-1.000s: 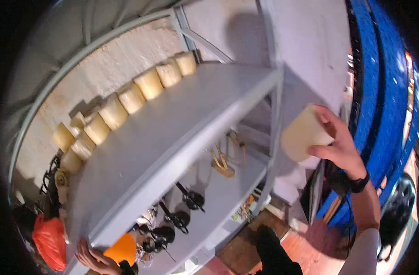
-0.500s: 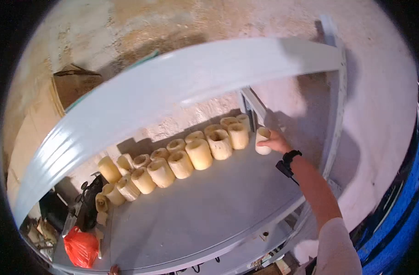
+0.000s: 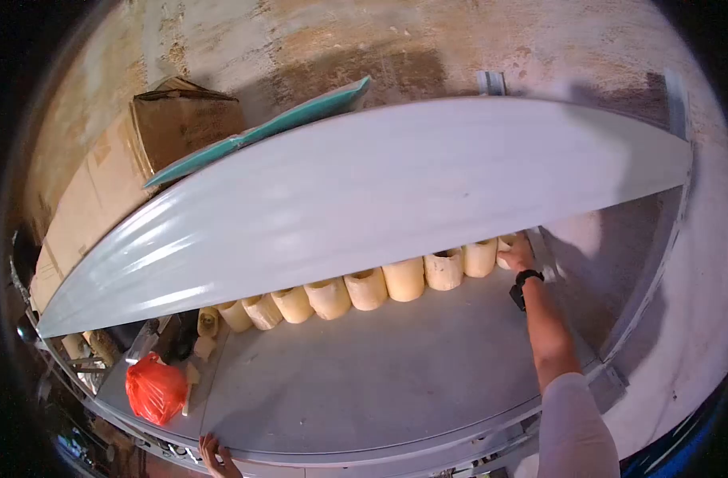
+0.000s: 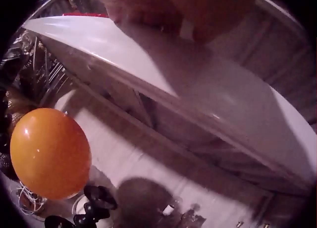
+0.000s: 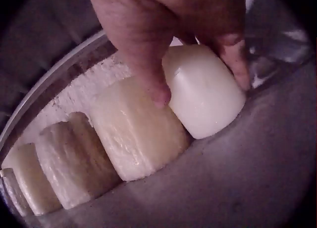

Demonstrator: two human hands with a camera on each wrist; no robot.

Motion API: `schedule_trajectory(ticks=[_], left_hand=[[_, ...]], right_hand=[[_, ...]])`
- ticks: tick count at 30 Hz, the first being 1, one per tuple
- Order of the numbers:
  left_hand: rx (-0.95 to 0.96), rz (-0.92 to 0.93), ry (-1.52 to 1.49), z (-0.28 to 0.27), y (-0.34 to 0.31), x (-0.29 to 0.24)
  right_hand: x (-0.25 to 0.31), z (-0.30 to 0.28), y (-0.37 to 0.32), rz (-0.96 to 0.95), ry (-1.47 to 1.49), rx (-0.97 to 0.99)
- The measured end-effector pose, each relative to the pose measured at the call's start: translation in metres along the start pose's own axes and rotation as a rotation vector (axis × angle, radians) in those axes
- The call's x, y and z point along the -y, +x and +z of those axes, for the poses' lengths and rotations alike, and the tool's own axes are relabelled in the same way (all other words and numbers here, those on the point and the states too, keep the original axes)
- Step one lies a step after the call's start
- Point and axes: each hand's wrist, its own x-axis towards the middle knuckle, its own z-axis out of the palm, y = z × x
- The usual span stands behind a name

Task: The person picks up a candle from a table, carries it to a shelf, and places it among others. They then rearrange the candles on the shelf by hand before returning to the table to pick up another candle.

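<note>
My right hand (image 3: 520, 253) grips a cream-white hollow cylinder (image 5: 205, 99), waxy in look, with the thumb on one side and fingers on the other. It stands upright on the grey shelf (image 3: 364, 374), at the right end of a row of similar yellowish cylinders (image 3: 404, 280). In the right wrist view its neighbour (image 5: 136, 134) is right beside it, under my thumb tip. My left hand (image 3: 218, 456) rests with its fingers over the shelf's front edge, holding no loose thing. A second row behind is hidden by the upper shelf.
The upper shelf (image 3: 340, 199) hangs low over the row, bearing a cardboard box (image 3: 184, 131) and a flat teal item (image 3: 260, 131). A tied red plastic bag (image 3: 156, 390) sits at the left. Below my left hand shows a rounded orange object (image 4: 49, 153).
My right hand has brought the cylinder from outside the rack onto the shelf, to the row's right end. The head view has swung toward the rack; my left hand stays at the front edge.
</note>
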Motion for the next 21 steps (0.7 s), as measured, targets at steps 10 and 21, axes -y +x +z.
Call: schedule_trajectory(ticks=[10, 21], left_hand=[[-0.031, 0.004, 0.006, 0.004, 0.004, -0.026], [-0.059, -0.036, 0.038, 0.006, 0.003, -0.029]], right_hand=[[-0.006, 0.002, 0.0, 0.002, -0.01, 0.151], [-0.005, 0.018, 0.011, -0.075, -0.069, 0.18]])
